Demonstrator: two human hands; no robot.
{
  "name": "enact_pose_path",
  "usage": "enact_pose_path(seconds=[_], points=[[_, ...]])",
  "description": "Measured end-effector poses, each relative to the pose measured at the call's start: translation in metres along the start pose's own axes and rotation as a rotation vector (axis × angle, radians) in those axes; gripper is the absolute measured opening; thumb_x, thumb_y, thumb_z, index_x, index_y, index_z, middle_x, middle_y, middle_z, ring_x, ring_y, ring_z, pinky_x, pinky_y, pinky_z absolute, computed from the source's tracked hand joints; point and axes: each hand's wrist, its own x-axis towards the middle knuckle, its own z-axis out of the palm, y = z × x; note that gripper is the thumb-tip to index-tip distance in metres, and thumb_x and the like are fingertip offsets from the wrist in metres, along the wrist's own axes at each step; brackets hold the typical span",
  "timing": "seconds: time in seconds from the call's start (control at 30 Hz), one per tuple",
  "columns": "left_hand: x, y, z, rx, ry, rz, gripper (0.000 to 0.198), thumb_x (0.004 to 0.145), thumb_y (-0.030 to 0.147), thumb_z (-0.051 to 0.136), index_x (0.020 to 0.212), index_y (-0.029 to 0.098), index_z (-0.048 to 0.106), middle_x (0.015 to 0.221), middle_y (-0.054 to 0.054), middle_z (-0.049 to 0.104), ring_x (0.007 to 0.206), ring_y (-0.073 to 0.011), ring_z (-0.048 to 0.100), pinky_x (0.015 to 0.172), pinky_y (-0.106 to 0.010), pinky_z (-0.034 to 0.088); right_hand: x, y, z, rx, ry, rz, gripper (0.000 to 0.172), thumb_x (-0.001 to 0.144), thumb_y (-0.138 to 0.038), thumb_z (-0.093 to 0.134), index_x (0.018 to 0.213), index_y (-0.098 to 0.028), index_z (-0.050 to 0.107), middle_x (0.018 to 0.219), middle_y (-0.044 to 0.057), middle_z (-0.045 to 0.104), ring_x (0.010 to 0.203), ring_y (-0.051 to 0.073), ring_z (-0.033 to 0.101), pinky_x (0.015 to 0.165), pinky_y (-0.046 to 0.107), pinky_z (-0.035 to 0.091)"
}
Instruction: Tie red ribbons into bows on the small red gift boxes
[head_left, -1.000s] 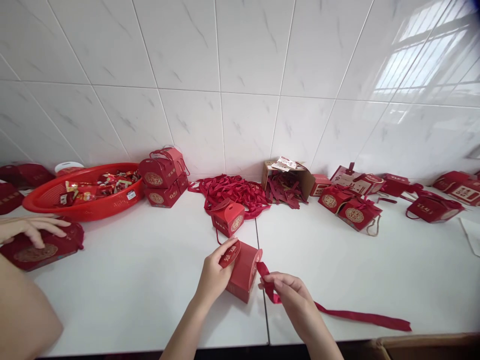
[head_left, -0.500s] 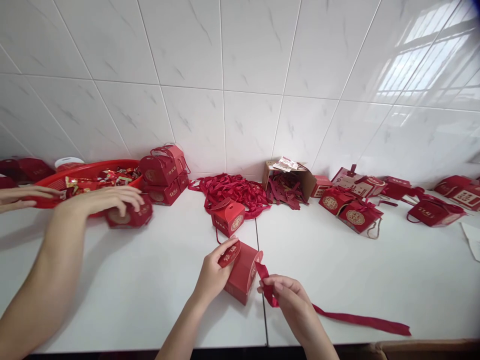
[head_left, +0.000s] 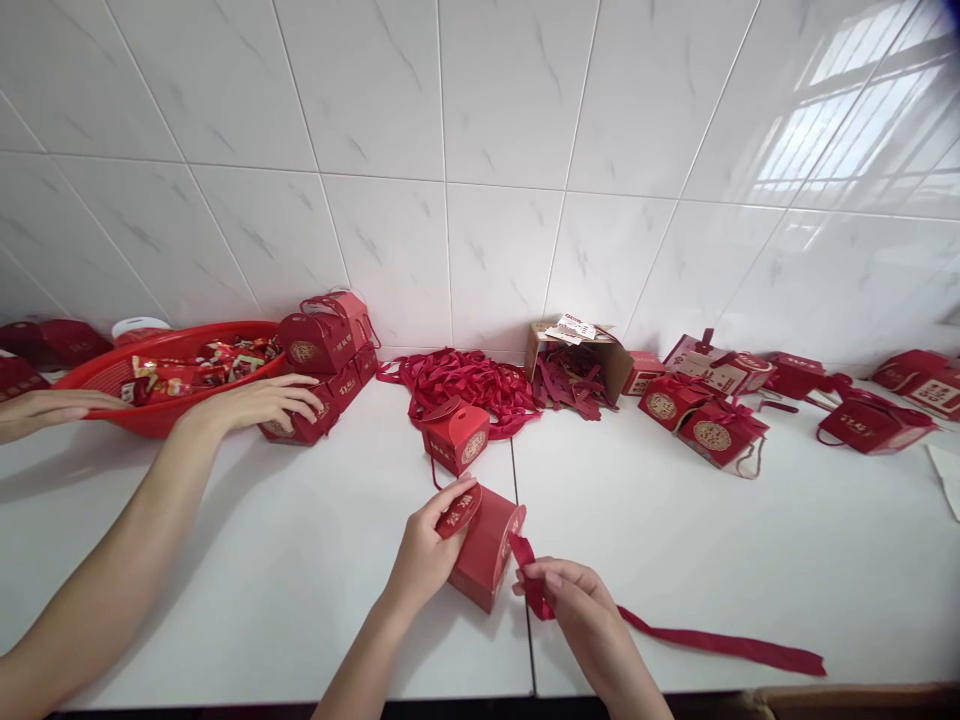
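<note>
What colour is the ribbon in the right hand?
Dark red; the head view shows the ribbon best.

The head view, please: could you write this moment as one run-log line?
left hand: holding red box | right hand: pinching red ribbon | beyond: ribbon pile | co-worker's hand: on another box

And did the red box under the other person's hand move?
Yes, rightward. That box was left of the stacked boxes earlier; now it's in front of them.

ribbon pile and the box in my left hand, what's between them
Another red box stands between the ribbon pile and the held box; the head view shows this.
</note>
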Motion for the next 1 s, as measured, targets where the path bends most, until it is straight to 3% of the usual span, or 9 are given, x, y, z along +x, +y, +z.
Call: enact_pose_path(seconds=[0.27,0.33,0.43,0.53,0.6,0.77,1.0], points=[[-0.006,-0.001,0.003,0.084,-0.043,0.075,0.041,0.085,0.023,0.054,0.126,0.025,0.059,0.135,-0.008,0.056,0.127,-0.0237,0.051,0.105,-0.039,0.044,0.000,-0.009,0.003,-0.024,-0.023,-0.028,0.030,0.076,-0.045,0.071,0.089,-0.019,0.077,0.082,0.009,0.072,0.075,0.020,0.058,0.070,0.031,0.038],[-0.007,-0.001,0.003,0.169,-0.003,0.189,0.042,0.086,0.020,0.053,0.128,0.026,0.055,0.139,-0.009,0.052,0.129,-0.0237,0.049,0.105,-0.040,0.045,-0.001,-0.011,0.004,-0.040,-0.020,-0.033,0.030,0.077,-0.046,0.071,0.089,-0.020,0.076,0.081,0.008,0.071,0.073,0.019,0.057,0.070,0.031,0.037],[-0.009,0.005,0.003,0.358,0.104,0.466,0.041,0.087,0.017,0.054,0.127,0.026,0.052,0.142,-0.011,0.044,0.132,-0.0247,0.043,0.106,-0.045,0.042,-0.002,-0.013,0.006,-0.083,-0.014,-0.045,0.031,0.078,-0.047,0.069,0.091,-0.020,0.076,0.079,0.008,0.071,0.073,0.019,0.056,0.070,0.031,0.038],[-0.011,0.017,0.005,0.511,0.139,0.698,0.031,0.085,0.014,0.058,0.114,0.026,0.058,0.138,-0.010,0.046,0.131,-0.0275,0.040,0.105,-0.049,0.041,0.000,-0.016,0.009,-0.104,-0.014,-0.043,0.032,0.078,-0.047,0.069,0.093,-0.020,0.076,0.083,0.008,0.071,0.075,0.020,0.058,0.071,0.032,0.039],[-0.010,0.024,0.007,0.568,0.140,0.775,0.024,0.085,0.011,0.058,0.104,0.025,0.062,0.134,-0.009,0.050,0.128,-0.0286,0.042,0.102,-0.049,0.042,0.000,-0.019,0.012,-0.103,-0.007,-0.033,0.032,0.078,-0.047,0.070,0.093,-0.020,0.077,0.086,0.009,0.072,0.077,0.021,0.059,0.071,0.032,0.040],[-0.006,0.029,0.012,0.607,0.141,0.831,0.016,0.084,0.011,0.059,0.084,0.024,0.068,0.122,-0.006,0.059,0.121,-0.0293,0.046,0.096,-0.049,0.043,-0.002,-0.026,0.018,-0.085,-0.015,-0.019,0.032,0.079,-0.047,0.069,0.093,-0.020,0.076,0.083,0.009,0.072,0.080,0.022,0.061,0.071,0.031,0.041],[-0.005,0.027,0.012,0.652,0.128,0.850,0.016,0.083,0.013,0.060,0.084,0.025,0.071,0.119,-0.006,0.062,0.118,-0.0301,0.047,0.094,-0.048,0.044,-0.003,-0.022,0.015,-0.095,-0.023,-0.013,0.033,0.080,-0.047,0.067,0.096,-0.019,0.076,0.081,0.009,0.072,0.078,0.021,0.061,0.073,0.032,0.041]])
